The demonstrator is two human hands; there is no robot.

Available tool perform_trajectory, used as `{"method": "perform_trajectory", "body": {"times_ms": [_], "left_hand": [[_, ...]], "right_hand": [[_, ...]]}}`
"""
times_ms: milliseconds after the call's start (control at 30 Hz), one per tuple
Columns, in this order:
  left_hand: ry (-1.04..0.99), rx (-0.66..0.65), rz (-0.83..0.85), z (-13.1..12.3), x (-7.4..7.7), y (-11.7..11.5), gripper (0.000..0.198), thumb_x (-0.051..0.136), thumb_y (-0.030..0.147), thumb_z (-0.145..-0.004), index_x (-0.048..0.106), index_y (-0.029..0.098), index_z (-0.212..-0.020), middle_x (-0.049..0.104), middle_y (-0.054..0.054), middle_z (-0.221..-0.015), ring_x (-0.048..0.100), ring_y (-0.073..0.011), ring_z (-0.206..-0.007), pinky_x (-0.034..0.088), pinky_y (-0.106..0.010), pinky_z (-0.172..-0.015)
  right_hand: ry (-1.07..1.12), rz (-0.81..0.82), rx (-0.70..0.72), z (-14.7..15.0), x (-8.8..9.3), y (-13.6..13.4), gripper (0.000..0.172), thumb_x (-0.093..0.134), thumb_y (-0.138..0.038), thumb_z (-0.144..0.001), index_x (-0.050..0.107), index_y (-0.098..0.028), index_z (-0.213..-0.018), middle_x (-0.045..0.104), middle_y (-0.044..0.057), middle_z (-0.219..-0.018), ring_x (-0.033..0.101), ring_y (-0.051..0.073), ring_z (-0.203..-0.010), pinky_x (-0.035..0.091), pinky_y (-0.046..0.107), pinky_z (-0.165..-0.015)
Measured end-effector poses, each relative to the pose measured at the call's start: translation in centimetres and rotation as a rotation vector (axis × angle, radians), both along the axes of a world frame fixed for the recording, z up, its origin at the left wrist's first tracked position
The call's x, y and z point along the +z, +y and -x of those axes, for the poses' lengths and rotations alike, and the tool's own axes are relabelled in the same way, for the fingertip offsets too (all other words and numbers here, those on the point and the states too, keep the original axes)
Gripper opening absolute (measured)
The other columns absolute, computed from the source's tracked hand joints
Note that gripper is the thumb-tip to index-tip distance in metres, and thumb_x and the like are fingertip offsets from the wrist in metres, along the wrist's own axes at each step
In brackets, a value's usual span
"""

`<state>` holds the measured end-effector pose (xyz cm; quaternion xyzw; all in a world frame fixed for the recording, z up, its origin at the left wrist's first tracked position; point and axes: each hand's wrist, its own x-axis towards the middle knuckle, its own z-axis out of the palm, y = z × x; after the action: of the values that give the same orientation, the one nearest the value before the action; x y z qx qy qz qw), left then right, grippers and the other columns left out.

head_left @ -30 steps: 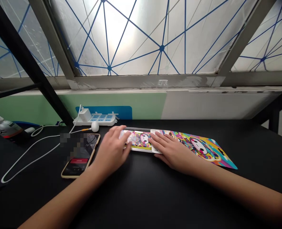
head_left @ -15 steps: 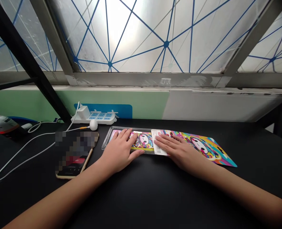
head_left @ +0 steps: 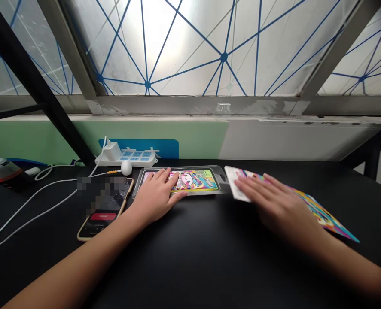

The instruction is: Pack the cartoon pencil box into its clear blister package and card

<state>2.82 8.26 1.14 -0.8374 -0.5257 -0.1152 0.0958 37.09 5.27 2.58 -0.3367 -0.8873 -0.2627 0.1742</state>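
Observation:
My left hand (head_left: pixel 158 193) lies flat with fingers spread on a clear plastic blister tray (head_left: pixel 220 180). Inside the tray is a colourful printed packet (head_left: pixel 190 180) with a cartoon face, its left part covered by my fingers. To the right, my right hand (head_left: pixel 280 206) holds a colourful printed card (head_left: pixel 332 221) with a white left end, slanting across the desk. The fingers stretch over the card's top face; the thumb is hidden and the hand is blurred. A gap separates card and tray.
On the left, a phone (head_left: pixel 124 201) rests beside a white cable (head_left: pixel 19 231). A white power strip (head_left: pixel 138 159) stands against the wall behind, and a bottle (head_left: pixel 3 171) is at the far left. A black frame post (head_left: pixel 48 98) rises nearby.
My right hand has moved right and toward me with the card, off the tray's right end, exposing more of the packet. My left hand has shifted slightly left with the tray.

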Motion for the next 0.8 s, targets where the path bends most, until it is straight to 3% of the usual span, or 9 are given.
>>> {"method": "perform_trajectory", "body": {"times_ms": [133, 233, 300, 367, 533, 667, 800], "left_hand": [[-0.003, 0.014, -0.029, -0.3, -0.1, -0.1, 0.062, 0.038, 0.058, -0.104, 0.057, 0.014, -0.143, 0.055, -0.02, -0.15, 0.048, -0.0357, -0.141, 0.041, -0.054, -0.112], [-0.003, 0.012, -0.046, -0.4, -0.1, -0.3, 0.061, 0.037, 0.056, -0.105, 0.056, 0.013, -0.144, 0.054, -0.02, -0.15, 0.047, -0.0359, -0.141, 0.04, -0.054, -0.112], [0.003, 0.006, -0.058, -0.5, -0.2, -0.5, 0.061, 0.038, 0.056, -0.105, 0.055, 0.013, -0.145, 0.054, -0.021, -0.15, 0.048, -0.0363, -0.141, 0.041, -0.054, -0.112], [0.009, -0.004, -0.054, -0.7, -0.1, -0.7, 0.062, 0.038, 0.057, -0.104, 0.055, 0.012, -0.144, 0.054, -0.022, -0.15, 0.047, -0.0369, -0.141, 0.041, -0.054, -0.111], [0.029, -0.033, -0.007, -1.5, 0.0, -1.4, 0.066, 0.037, 0.06, -0.103, 0.052, 0.013, -0.147, 0.051, -0.021, -0.152, 0.046, -0.0378, -0.141, 0.04, -0.055, -0.112], [0.038, -0.049, 0.008, -1.6, 0.1, -1.5, 0.068, 0.035, 0.061, -0.103, 0.05, 0.013, -0.148, 0.049, -0.02, -0.154, 0.044, -0.0372, -0.143, 0.039, -0.054, -0.113], [-0.005, -0.071, -0.001, -0.9, 0.4, -1.4, 0.062, 0.039, 0.056, -0.104, 0.054, 0.012, -0.145, 0.055, -0.019, -0.15, 0.049, -0.0355, -0.14, 0.042, -0.053, -0.11]], "right_hand": [[-0.082, 0.006, 0.148, 6.4, -0.8, -6.7, 0.05, 0.038, -0.008, -0.095, 0.058, -0.013, -0.14, 0.068, 0.012, -0.137, 0.066, 0.033, -0.121, 0.046, 0.052, -0.104], [-0.037, 0.06, 0.257, 10.6, -2.6, -9.1, 0.039, 0.041, -0.02, -0.1, 0.066, -0.017, -0.129, 0.074, 0.008, -0.126, 0.071, 0.032, -0.111, 0.051, 0.047, -0.096], [-0.03, 0.183, 0.286, 12.8, -3.2, -8.4, 0.045, 0.042, -0.038, -0.103, 0.063, -0.013, -0.134, 0.069, 0.014, -0.134, 0.069, 0.035, -0.115, 0.053, 0.047, -0.093], [-0.023, 0.369, 0.294, 14.4, -3.0, -6.5, 0.058, 0.042, -0.052, -0.103, 0.058, -0.01, -0.139, 0.063, 0.019, -0.142, 0.061, 0.037, -0.126, 0.05, 0.049, -0.1], [0.063, 0.765, 0.416, 16.0, -1.5, -2.2, 0.037, 0.052, -0.037, -0.1, 0.066, -0.015, -0.126, 0.07, 0.012, -0.13, 0.061, 0.025, -0.124, 0.041, 0.038, -0.112], [0.105, 0.838, 0.436, 15.7, -1.3, -1.8, 0.035, 0.054, -0.034, -0.099, 0.067, -0.013, -0.124, 0.07, 0.013, -0.13, 0.057, 0.025, -0.128, 0.038, 0.038, -0.115], [0.12, 0.834, 0.464, 15.5, -1.4, -1.9, 0.042, 0.053, -0.035, -0.1, 0.061, -0.012, -0.134, 0.061, 0.016, -0.143, 0.045, 0.025, -0.141, 0.03, 0.038, -0.12]]}}
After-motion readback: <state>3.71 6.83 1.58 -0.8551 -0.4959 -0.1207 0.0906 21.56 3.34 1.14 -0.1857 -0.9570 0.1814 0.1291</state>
